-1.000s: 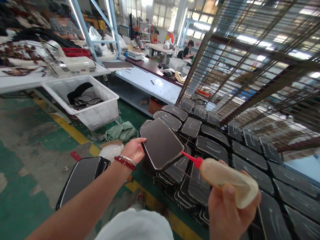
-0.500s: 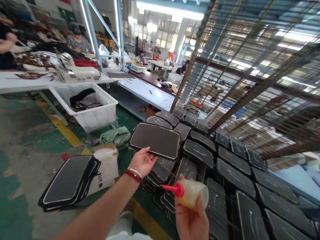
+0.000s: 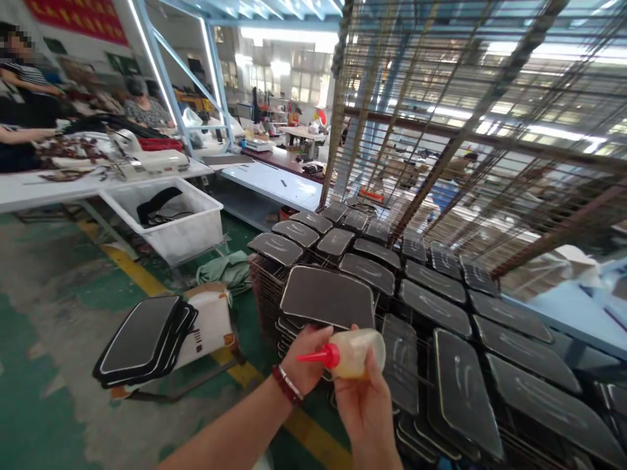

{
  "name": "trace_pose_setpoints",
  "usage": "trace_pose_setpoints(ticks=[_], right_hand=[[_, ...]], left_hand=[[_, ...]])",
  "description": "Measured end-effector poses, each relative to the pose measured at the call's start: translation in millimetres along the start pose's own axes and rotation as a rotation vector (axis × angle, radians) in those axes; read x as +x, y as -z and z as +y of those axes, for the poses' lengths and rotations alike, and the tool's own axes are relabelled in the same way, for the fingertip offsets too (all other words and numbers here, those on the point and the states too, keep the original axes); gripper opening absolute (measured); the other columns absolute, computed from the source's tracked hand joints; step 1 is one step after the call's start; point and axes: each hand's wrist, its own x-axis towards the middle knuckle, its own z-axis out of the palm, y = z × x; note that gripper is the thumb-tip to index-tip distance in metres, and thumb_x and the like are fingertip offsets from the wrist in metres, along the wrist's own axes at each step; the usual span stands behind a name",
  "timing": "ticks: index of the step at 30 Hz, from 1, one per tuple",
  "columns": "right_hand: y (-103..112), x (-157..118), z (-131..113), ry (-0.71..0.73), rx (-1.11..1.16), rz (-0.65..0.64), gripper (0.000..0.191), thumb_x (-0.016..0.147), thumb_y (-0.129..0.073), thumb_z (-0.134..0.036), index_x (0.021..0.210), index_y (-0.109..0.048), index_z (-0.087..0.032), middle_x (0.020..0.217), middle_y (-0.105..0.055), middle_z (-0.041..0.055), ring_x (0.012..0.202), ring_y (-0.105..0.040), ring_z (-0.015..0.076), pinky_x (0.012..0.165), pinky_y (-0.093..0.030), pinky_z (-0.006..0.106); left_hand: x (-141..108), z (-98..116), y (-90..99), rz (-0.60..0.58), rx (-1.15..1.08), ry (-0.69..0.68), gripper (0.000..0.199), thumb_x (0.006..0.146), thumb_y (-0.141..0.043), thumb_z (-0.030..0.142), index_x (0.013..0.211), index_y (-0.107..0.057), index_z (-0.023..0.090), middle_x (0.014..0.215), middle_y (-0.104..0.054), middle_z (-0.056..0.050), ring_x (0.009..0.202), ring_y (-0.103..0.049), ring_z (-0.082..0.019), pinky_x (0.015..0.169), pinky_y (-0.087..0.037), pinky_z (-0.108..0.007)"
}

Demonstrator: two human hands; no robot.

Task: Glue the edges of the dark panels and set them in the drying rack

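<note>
A dark rounded panel with a pale edge lies level in front of me, above a stack of similar pieces. My left hand, with a red bead bracelet at its wrist, grips the panel's near edge; the bottle partly hides its fingers. In my right hand is a clear squeeze bottle of yellowish liquid, its red nozzle pointing left. Many dark panels with glossy streaks rest in rows on the wire rack to the right.
Dark panels are piled on a low stand at left. A white bin stands beside the sewing table. A raised wire grid leans over the right. People work at back left.
My left hand has moved right with the panel, now closer to the rack and the bottle. The bottle has shifted slightly left and up. The view has turned a little.
</note>
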Motion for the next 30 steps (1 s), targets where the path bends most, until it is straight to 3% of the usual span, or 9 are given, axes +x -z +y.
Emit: trace_pose_setpoints(ticks=[3,7,9,13,16,18,21,24,30], right_hand=[[5.4,-10.6,-27.7,-0.085,-0.058,-0.013,0.047,0.073,-0.083,-0.032,0.114,-0.066,-0.019,0.109,-0.071,0.0092,0.095,-0.068,0.0192,0.083,-0.057,0.030],[10.1,-20.8,-63.1,-0.210,-0.233,-0.043,0.051,0.073,-0.083,-0.030,0.118,-0.064,-0.014,0.105,-0.071,0.0127,0.086,-0.070,0.0213,0.074,-0.059,0.030],[8.9,-24.5,-74.9,-0.226,-0.326,-0.065,0.051,0.076,-0.080,-0.032,0.120,-0.063,-0.012,0.105,-0.071,0.0129,0.086,-0.069,0.0215,0.074,-0.059,0.031],[-4.9,-31.0,-81.0,-0.252,-0.493,-0.119,0.053,0.080,-0.077,-0.036,0.125,-0.061,-0.012,0.108,-0.070,0.0127,0.088,-0.068,0.0226,0.079,-0.058,0.035],[-19.5,-33.1,-70.6,-0.251,-0.559,-0.116,0.050,0.081,-0.076,-0.035,0.123,-0.062,-0.014,0.108,-0.070,0.0116,0.089,-0.068,0.0224,0.081,-0.057,0.036],[-26.8,-32.6,-60.4,-0.242,-0.572,-0.128,0.052,0.078,-0.078,-0.037,0.122,-0.063,-0.014,0.107,-0.070,0.0113,0.088,-0.068,0.0229,0.083,-0.056,0.037],[-34.1,-32.4,-51.0,-0.199,-0.568,-0.137,0.057,0.075,-0.080,-0.039,0.123,-0.062,-0.015,0.115,-0.068,0.0130,0.094,-0.068,0.0254,0.086,-0.055,0.041],[-43.0,-36.1,-56.6,-0.078,-0.563,-0.065,0.056,0.078,-0.077,-0.044,0.123,-0.061,-0.016,0.125,-0.063,0.0173,0.106,-0.064,0.0285,0.088,-0.055,0.043],[-79.7,-40.5,-84.7,0.524,-0.714,0.050,0.052,0.071,-0.081,-0.046,0.114,-0.065,-0.021,0.104,-0.070,0.0128,0.096,-0.067,0.0294,0.091,-0.053,0.048]], left_hand=[[-19.5,4.8,37.8,-0.128,0.159,-0.005,0.041,0.063,-0.072,-0.002,0.101,-0.071,0.012,0.119,-0.070,-0.014,0.113,-0.064,-0.028,0.097,-0.050,-0.034],[-30.8,63.0,73.2,0.129,0.293,0.100,0.016,0.081,-0.062,0.010,0.094,-0.071,0.011,0.097,-0.075,-0.015,0.090,-0.073,-0.025,0.084,-0.055,-0.035],[-26.4,104.7,64.1,0.171,0.359,0.132,0.018,0.089,-0.056,0.018,0.096,-0.070,0.011,0.088,-0.075,-0.016,0.077,-0.074,-0.023,0.074,-0.057,-0.032],[-5.2,167.7,7.7,0.090,0.501,0.414,0.032,0.089,-0.060,0.033,0.108,-0.068,0.009,0.086,-0.074,-0.020,0.067,-0.073,-0.025,0.056,-0.056,-0.029],[7.1,177.8,-31.1,-0.008,0.571,0.585,0.034,0.079,-0.069,0.009,0.113,-0.067,0.011,0.080,-0.075,-0.015,0.060,-0.072,-0.021,0.053,-0.055,-0.025],[9.7,174.0,-45.0,-0.017,0.613,0.593,0.049,0.068,-0.064,-0.011,0.110,-0.068,0.014,0.078,-0.076,-0.012,0.059,-0.072,-0.022,0.056,-0.057,-0.027],[5.1,174.9,-48.6,0.000,0.675,0.493,0.062,0.056,-0.055,-0.021,0.103,-0.071,0.016,0.078,-0.076,-0.009,0.063,-0.074,-0.025,0.061,-0.060,-0.034],[-6.5,195.2,-41.8,-0.061,0.655,0.450,0.062,0.055,-0.054,-0.022,0.102,-0.071,0.015,0.083,-0.077,-0.012,0.071,-0.075,-0.028,0.062,-0.061,-0.035],[-27.3,244.0,-35.0,-0.065,0.460,0.638,0.063,0.057,-0.052,-0.023,0.100,-0.072,0.018,0.086,-0.077,-0.010,0.081,-0.075,-0.030,0.065,-0.061,-0.035]])
